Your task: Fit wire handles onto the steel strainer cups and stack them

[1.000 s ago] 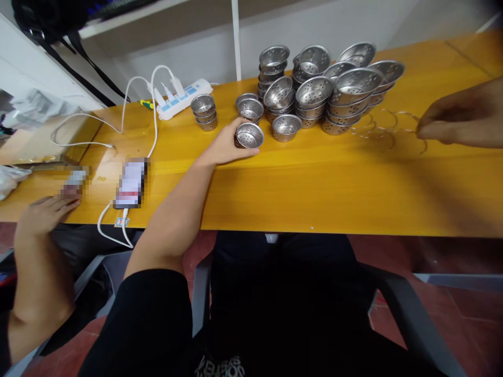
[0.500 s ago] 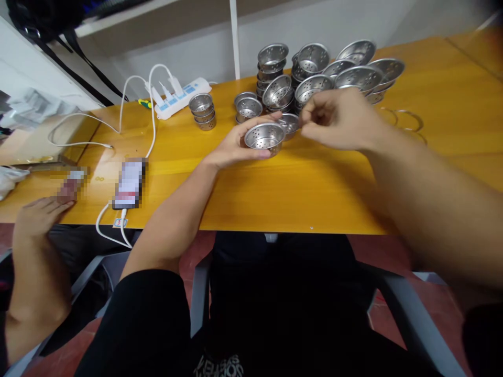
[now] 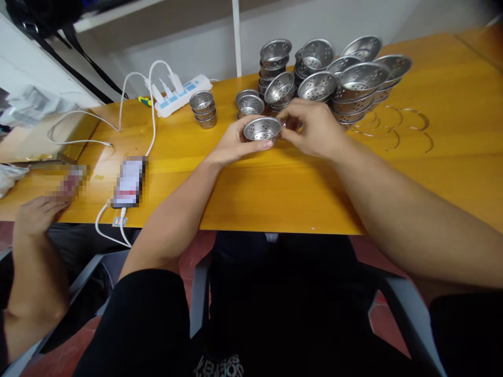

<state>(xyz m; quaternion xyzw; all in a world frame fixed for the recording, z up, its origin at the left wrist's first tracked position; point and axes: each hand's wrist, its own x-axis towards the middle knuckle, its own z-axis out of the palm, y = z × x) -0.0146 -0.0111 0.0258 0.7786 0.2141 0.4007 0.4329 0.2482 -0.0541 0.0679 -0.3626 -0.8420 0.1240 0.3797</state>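
A small perforated steel strainer cup [image 3: 262, 129] is gripped by my left hand [image 3: 234, 142], thumb along its near side and fingers behind it. It is held above the table with its mouth tilted up. At the cup's right rim, my right hand [image 3: 308, 125] has thumb and fingers pinched together. A tiny bright bit shows at those fingertips, too small to name. Behind my hands stand stacks of similar cups, including a tilted one [image 3: 280, 90] and a wider stack [image 3: 360, 84] on the right. A short stack [image 3: 250, 104] is just behind my left hand.
Several thin curved strips [image 3: 418, 119] lie on the yellow table [image 3: 267, 204] at right. Left of my hands are a three-cup stack [image 3: 203, 109], a power strip [image 3: 184, 97] with white cables and a phone [image 3: 129, 180]. Another person's hand [image 3: 36, 213] rests at far left.
My right hand has moved left to the rim of the held cup, uncovering more strips and the right-hand stack. My left hand keeps hold of the cup, now tilted slightly differently.
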